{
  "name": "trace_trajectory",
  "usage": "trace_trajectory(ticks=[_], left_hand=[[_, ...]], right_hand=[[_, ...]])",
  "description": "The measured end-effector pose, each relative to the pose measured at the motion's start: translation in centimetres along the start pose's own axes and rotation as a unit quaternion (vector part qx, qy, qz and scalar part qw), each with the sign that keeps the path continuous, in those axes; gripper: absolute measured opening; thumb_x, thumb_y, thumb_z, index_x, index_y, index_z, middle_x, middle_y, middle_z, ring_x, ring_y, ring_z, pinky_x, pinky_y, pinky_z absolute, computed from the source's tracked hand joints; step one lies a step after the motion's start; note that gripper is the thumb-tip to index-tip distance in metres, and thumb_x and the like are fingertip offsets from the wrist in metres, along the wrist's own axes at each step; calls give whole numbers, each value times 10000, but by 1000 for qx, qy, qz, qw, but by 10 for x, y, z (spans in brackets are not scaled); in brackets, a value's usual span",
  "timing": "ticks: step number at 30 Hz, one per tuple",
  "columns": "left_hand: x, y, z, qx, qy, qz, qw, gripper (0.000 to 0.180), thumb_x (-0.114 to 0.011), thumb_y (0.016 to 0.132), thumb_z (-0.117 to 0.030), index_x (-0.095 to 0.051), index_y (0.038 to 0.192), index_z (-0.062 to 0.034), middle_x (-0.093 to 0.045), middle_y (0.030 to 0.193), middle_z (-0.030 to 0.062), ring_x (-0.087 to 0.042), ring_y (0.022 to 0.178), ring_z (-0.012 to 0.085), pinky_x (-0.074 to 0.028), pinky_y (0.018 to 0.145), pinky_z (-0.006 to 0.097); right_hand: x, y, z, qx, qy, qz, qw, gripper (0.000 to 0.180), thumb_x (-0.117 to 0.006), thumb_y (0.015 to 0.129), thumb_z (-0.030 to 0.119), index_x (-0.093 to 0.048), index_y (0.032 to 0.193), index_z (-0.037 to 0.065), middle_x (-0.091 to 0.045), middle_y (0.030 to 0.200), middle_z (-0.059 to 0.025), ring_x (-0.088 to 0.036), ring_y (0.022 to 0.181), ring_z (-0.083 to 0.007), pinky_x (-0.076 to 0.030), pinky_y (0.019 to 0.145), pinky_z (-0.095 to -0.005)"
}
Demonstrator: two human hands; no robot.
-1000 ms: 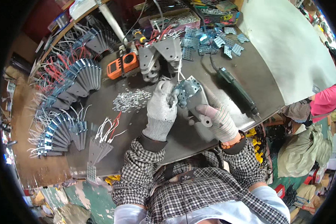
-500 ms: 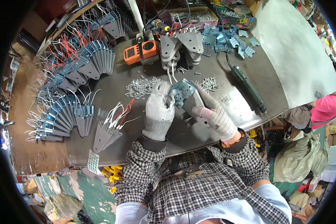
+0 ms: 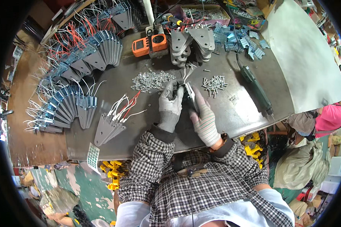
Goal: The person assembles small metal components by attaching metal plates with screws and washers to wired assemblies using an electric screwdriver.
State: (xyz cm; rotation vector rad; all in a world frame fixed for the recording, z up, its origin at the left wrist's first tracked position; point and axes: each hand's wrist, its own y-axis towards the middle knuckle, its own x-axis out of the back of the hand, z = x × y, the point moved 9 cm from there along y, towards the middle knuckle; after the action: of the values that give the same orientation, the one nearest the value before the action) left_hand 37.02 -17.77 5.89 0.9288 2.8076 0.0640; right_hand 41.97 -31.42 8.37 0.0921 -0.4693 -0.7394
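bracket: grey metal bracket (image 3: 188,94), held just above bench (image 3: 238,109), long axis approx. away from body
L hand (image 3: 170,104): gloved, fingers curled on its left side
R hand (image 3: 204,115): gloved, pinching right edge
nearby: nut pile (image 3: 151,80) beyond L hand; screws (image 3: 215,82) beyond R hand

1. Dark metal counter (image 3: 231,113), filling the middle of the frame, worn and scuffed.
2. Fanned rows of grey metal brackets (image 3: 102,49) with red and white wires, curving along the upper left and left edge.
3. Small stack of flat wired plates (image 3: 108,128), lower left of centre.
4. Heap of small silver nuts (image 3: 151,80) just above centre; loose pile of screws (image 3: 215,82) to its right.
5. Orange meter (image 3: 149,44) at upper centre, beside a stack of bare grey plates (image 3: 189,41).
6. Small perforated blue-grey pieces (image 3: 240,41) scattered upper right.
7. Dark green electric screwdriver (image 3: 255,87) lying diagonally at right, cord trailing upward.
8. Large white sheet (image 3: 307,56) covering the far right.
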Motion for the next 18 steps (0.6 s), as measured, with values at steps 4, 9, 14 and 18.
trace_trajectory(ticks=[4, 9, 14, 18], left_hand=[[-11, 1, -2, 28, 45, 54, 997, 124, -665, 905, -122, -595, 939, -25, -579, 783, -22, -487, 651, 34, -446, 623, 211], [13, 10, -17, 52, 146, 35, 987, 155, -635, 935, -213, -633, 1001, -73, -605, 849, -38, -550, 773, 69, -473, 678, 236], [56, 11, -59, -27, 619, 139, 773, 125, -596, 899, -180, -637, 937, -68, -648, 829, 86, -647, 746, 193, -530, 680, 319], [65, -5, -29, -25, 812, 178, 556, 67, -558, 861, -135, -608, 841, -94, -670, 846, 82, -679, 749, 259, -551, 636, 378]], right_hand=[[-12, -9, 0, 24, -28, -54, 998, 773, -569, 737, -86, -327, 1461, 38, -524, 1246, -272, -528, 1150, -442, -463, 959, -415], [-13, -9, -1, 40, -12, -49, 998, 804, -535, 715, -136, -318, 1468, 46, -511, 1273, -273, -536, 1138, -451, -467, 953, -407], [-13, -8, 1, 31, 18, -42, 998, 810, -525, 725, -143, -305, 1479, 54, -504, 1291, -269, -529, 1158, -441, -459, 962, -378], [-13, -8, 7, 47, 24, -42, 998, 793, -523, 753, -138, -288, 1486, 52, -491, 1317, -267, -527, 1154, -442, -457, 957, -379]])
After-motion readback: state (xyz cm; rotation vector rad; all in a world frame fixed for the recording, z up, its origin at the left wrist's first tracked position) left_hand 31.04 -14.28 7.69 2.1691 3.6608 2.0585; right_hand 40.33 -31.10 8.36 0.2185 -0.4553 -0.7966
